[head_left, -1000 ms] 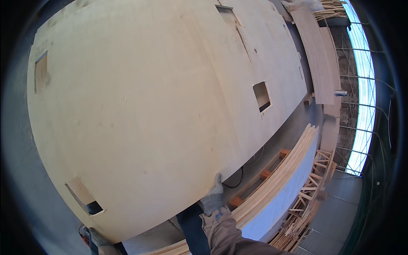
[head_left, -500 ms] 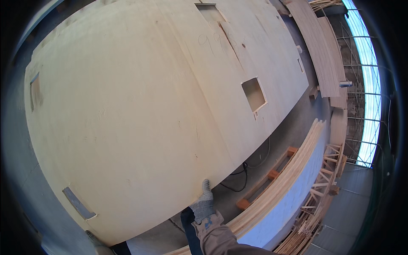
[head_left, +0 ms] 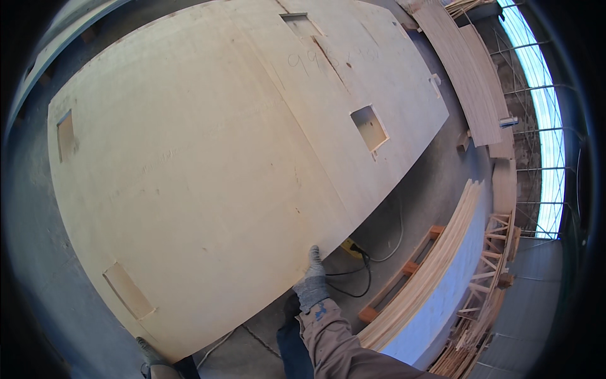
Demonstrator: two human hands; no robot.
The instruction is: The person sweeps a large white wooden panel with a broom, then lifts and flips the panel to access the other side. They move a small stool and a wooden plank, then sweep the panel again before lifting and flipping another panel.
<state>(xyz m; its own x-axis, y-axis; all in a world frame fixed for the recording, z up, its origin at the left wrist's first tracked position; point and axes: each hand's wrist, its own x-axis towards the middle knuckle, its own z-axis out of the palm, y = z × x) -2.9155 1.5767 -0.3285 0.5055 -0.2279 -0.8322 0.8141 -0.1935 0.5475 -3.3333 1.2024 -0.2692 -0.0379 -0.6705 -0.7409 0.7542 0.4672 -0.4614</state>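
A large pale plywood sheet [head_left: 202,164] with several rectangular cutouts fills most of the view. My right hand [head_left: 310,284], in a grey knit glove, grips its near edge right of the middle. The thumb lies on top and the other fingers are hidden beneath. At the near left corner my left hand [head_left: 149,354], also gloved, holds the sheet's edge and is partly cut off by the lower rim. Pale wood shows through the near left cutout [head_left: 129,290]. Deeper shade lies inside the square cutout [head_left: 370,131] at the right.
To the right, a stack of panels [head_left: 429,271] rests on a pallet with orange-brown blocks [head_left: 409,268]. Black cables and a yellow item [head_left: 351,247] lie on the floor beside the sheet's edge. Wooden lattice frames [head_left: 483,265] and long boards [head_left: 457,69] stand farther right.
The sheet has shifted slightly in view, with both hands still on it. Wood now shows through the near left cutout where grey showed before. The yellow item has come into sight.
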